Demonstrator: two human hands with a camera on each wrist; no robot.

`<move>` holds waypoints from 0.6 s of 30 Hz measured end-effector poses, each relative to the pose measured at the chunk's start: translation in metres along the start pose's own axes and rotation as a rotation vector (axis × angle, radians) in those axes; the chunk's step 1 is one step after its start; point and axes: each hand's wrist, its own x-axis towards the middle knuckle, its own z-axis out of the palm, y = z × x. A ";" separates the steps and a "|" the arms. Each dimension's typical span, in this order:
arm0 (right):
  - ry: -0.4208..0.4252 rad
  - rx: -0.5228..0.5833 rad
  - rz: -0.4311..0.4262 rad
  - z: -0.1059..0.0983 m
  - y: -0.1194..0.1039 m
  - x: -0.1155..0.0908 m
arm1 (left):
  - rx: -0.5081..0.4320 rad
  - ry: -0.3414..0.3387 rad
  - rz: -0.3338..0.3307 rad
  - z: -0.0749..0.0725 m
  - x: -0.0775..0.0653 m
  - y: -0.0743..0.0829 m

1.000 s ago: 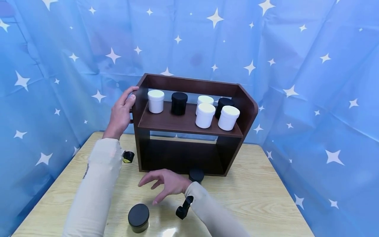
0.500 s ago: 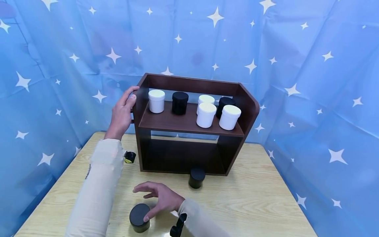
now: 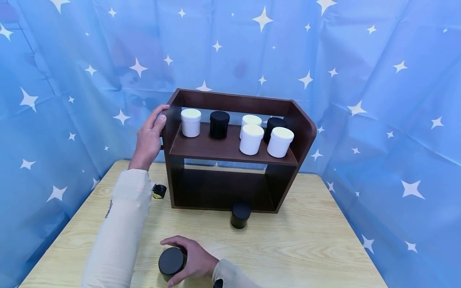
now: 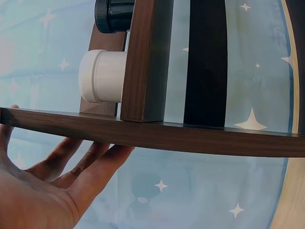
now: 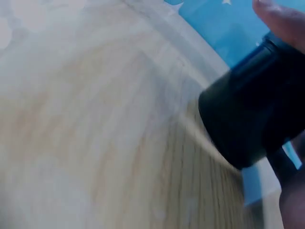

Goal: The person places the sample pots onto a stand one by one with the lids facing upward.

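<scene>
My left hand (image 3: pixel 147 138) rests at the upper front of the dark brown wooden shelf's (image 3: pixel 230 156) left side panel. In the left wrist view, the fingers (image 4: pixel 97 171) stretch against that panel's outer face. At the table's near side, my right hand (image 3: pixel 196 258) curves round a black lidded jar (image 3: pixel 171 262), thumb in front and fingers behind. In the right wrist view, the black jar (image 5: pixel 238 114) is seen from the side, partly hidden by the hand; a finger (image 5: pixel 283 21) lies by its lid. The jar stands upright on the table.
Another black jar (image 3: pixel 240 216) stands before the shelf's lower opening. On the upper board are several white jars (image 3: pixel 191 123) and two black ones (image 3: pixel 219 125). Below lies the lower compartment (image 3: pixel 219 190). A pale wooden table (image 3: pixel 302 240) and star-printed blue curtain (image 3: pixel 389 100) surround everything.
My right hand has moved down and left from in front of the shelf to the near black jar and now surrounds it. The left hand stays on the side panel.
</scene>
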 end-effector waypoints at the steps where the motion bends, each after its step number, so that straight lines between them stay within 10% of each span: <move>1: 0.008 -0.016 -0.019 0.001 0.001 0.000 | 0.005 0.004 0.001 0.000 0.000 -0.001; 18: 0.077 -0.021 -0.120 0.019 0.010 0.002 | 0.017 0.022 0.002 0.001 0.000 -0.001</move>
